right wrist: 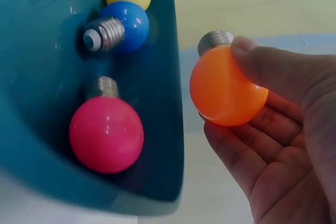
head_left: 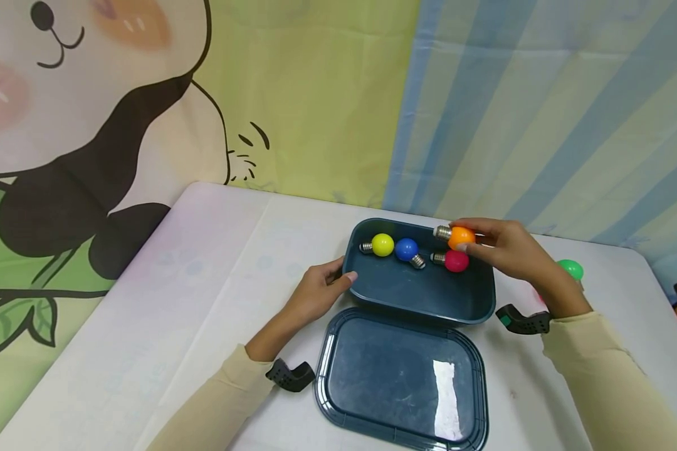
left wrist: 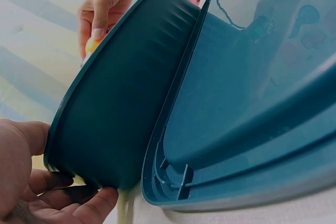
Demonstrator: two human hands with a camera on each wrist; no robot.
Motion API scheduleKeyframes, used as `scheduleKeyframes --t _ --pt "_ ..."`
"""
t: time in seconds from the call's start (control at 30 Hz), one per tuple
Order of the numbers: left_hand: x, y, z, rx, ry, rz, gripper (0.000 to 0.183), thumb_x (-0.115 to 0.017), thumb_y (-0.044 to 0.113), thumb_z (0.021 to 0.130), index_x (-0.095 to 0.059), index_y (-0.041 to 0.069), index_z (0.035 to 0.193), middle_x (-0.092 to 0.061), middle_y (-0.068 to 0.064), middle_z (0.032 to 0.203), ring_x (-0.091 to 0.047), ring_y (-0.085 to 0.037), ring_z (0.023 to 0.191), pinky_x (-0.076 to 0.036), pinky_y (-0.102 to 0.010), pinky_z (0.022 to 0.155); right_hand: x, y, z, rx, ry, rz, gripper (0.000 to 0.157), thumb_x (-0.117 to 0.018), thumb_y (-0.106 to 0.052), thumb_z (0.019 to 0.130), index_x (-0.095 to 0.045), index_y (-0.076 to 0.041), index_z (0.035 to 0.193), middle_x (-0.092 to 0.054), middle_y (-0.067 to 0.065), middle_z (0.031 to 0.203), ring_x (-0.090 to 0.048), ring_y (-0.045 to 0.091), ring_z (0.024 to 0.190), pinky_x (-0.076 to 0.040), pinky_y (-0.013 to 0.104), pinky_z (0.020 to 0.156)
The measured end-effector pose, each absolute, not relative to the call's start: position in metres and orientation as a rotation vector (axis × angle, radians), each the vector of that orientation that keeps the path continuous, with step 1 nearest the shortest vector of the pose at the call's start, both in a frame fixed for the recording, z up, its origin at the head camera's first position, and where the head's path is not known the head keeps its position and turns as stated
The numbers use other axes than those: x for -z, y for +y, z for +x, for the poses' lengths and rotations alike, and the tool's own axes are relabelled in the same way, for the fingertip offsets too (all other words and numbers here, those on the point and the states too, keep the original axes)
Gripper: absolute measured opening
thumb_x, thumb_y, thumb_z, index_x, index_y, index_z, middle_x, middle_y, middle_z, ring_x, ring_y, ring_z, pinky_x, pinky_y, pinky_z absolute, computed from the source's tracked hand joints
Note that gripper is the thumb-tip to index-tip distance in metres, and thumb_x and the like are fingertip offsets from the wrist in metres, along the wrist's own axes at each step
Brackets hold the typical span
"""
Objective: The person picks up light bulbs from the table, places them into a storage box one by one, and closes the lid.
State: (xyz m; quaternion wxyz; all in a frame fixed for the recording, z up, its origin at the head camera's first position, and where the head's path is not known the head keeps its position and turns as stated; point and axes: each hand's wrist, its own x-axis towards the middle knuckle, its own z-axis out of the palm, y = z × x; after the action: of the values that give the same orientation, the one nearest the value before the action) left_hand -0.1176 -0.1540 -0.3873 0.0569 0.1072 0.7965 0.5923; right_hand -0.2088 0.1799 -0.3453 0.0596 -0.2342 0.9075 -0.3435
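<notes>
My right hand (head_left: 510,247) pinches an orange light bulb (head_left: 461,237) between thumb and fingers, over the far right rim of a dark teal plastic box (head_left: 400,291). In the right wrist view, the orange bulb's metal screw base shows beside the thumb. Inside the box lie a yellow bulb (head_left: 382,245), a blue bulb (head_left: 407,250) and a pinkish-red bulb (head_left: 457,261). At the box's left end, my left hand (head_left: 316,293) grips the wall, its thumb at the rim and its fingers curled underneath, as the left wrist view shows.
In front of the box lies its matching lid (head_left: 389,376), close against the near side. A green bulb (head_left: 571,269) rests on the white table (head_left: 248,282) at the right, and a pink object (head_left: 538,296) is mostly hidden behind my right wrist. A printed curtain (head_left: 327,100) hangs behind the table.
</notes>
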Motion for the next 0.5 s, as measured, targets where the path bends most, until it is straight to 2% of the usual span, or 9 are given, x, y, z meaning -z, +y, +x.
scheduleKeyframes --t 0.17,0.5 --pt "0.389 -0.154 -0.118 -1.8 2.414 0.319 0.052 -0.056 0.013 0.1 -0.039 -0.012 0.141 -0.049 -0.027 0.137 -0.051 -0.036 0.124 -0.047 -0.043 0.096 0.347 0.171 -0.212 1.041 2.71 -0.781 0.043 -0.066 -0.016 0.094 -0.058 -0.001 0.134 -0.058 0.023 0.129 -0.063 0.042 0.105 -0.053 0.045 0.085" --pt "0.389 -0.154 -0.119 -1.796 2.406 0.326 0.051 -0.056 0.014 0.1 -0.039 -0.011 0.142 -0.049 -0.026 0.138 -0.051 -0.034 0.124 -0.047 -0.042 0.096 0.35 0.159 -0.216 1.081 2.651 -0.853 0.042 -0.068 -0.012 0.093 -0.059 0.001 0.132 -0.059 0.022 0.126 -0.064 0.037 0.104 -0.052 0.039 0.086"
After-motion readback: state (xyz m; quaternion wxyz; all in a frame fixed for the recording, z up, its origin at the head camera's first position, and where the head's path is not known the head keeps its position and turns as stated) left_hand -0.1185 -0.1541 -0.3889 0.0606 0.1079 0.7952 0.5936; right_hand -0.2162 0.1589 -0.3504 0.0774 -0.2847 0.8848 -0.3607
